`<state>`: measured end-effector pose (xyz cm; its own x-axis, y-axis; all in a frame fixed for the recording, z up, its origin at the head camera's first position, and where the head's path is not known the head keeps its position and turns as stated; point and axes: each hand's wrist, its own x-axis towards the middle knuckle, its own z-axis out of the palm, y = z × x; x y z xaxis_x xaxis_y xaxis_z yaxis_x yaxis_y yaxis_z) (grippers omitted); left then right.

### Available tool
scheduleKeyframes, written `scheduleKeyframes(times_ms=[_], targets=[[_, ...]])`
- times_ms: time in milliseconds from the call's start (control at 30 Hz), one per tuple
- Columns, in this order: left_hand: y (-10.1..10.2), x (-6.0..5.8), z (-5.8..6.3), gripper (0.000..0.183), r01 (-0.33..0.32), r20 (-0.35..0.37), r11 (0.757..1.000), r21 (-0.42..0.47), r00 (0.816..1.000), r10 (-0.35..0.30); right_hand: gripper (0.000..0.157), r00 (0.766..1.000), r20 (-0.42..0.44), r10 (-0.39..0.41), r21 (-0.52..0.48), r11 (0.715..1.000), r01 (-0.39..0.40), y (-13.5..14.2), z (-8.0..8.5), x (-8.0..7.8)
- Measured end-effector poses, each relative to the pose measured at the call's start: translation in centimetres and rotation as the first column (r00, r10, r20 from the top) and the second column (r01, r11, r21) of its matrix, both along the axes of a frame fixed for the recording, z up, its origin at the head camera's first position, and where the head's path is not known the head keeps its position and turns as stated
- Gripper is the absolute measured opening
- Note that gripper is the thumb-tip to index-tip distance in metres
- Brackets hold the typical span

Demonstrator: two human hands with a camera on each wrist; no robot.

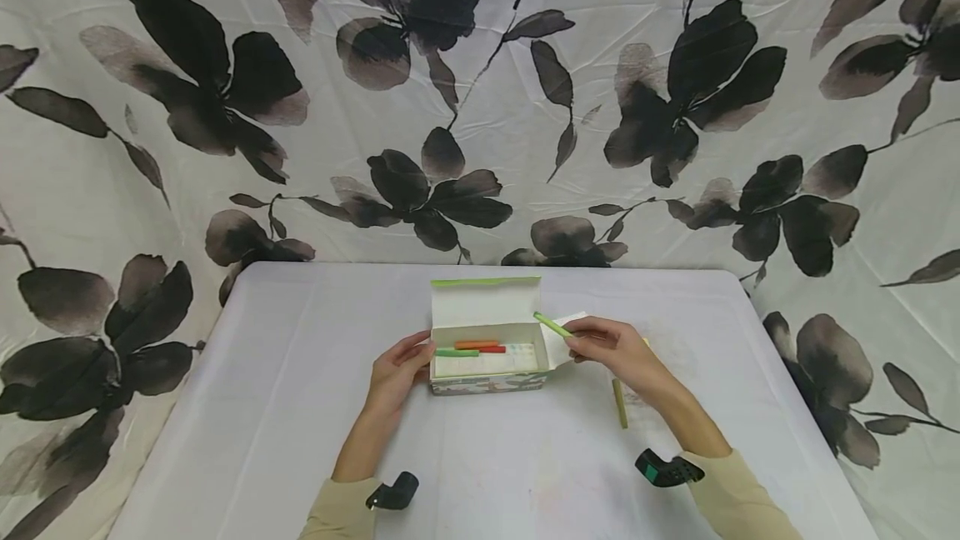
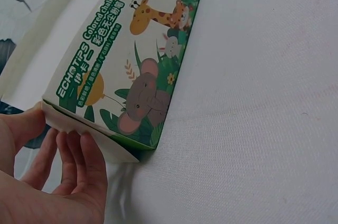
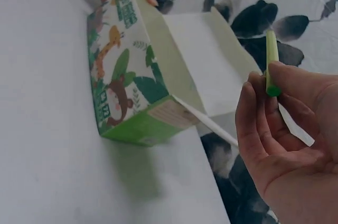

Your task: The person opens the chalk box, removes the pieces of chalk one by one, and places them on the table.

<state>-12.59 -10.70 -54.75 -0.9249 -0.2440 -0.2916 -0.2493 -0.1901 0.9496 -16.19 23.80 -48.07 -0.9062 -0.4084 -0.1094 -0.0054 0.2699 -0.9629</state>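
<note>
A cardboard chalk box (image 1: 489,384) printed with animals stands in the middle of the table with its lid (image 1: 486,303) raised at the back. My left hand (image 1: 396,369) grips the box's left end; in the left wrist view the thumb and fingers pinch its end flap (image 2: 100,142). Between the thumb and fingers of my right hand (image 1: 618,352) is a light green chalk stick (image 3: 272,60), held tilted beside the box's right side flap (image 1: 556,347). Inside the box lie an orange chalk (image 1: 476,345), a red chalk (image 1: 492,349) and a green chalk (image 1: 456,352).
An olive-yellow chalk stick (image 1: 619,403) lies on the white-covered table (image 1: 300,340) below my right wrist. Faint coloured smudges mark the cloth. Behind the table hangs a floral curtain (image 1: 315,107). A black device (image 1: 393,492) is strapped at each wrist.
</note>
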Motion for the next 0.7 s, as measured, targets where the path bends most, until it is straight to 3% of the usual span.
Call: scheduleKeyframes(times_ms=[200,433,700], targets=[[-0.1,-0.1,0.0,0.041,0.005,-0.006,1.000,0.010,1.000,-0.004,0.048,0.994,0.008,-0.108,0.029,0.994,0.108,2.3,-0.3,0.9],[-0.2,-0.2,0.0,0.041,0.002,0.005,1.000,0.012,1.000,-0.002,0.051,0.979,0.011,-0.201,-0.020,0.979,0.202,5.0,-1.3,2.2],[-0.1,-0.3,0.0,0.041,0.004,0.013,1.000,0.007,1.000,-0.004,0.058,0.939,0.100,-0.328,0.038,0.945,0.326,7.1,-2.8,3.9]])
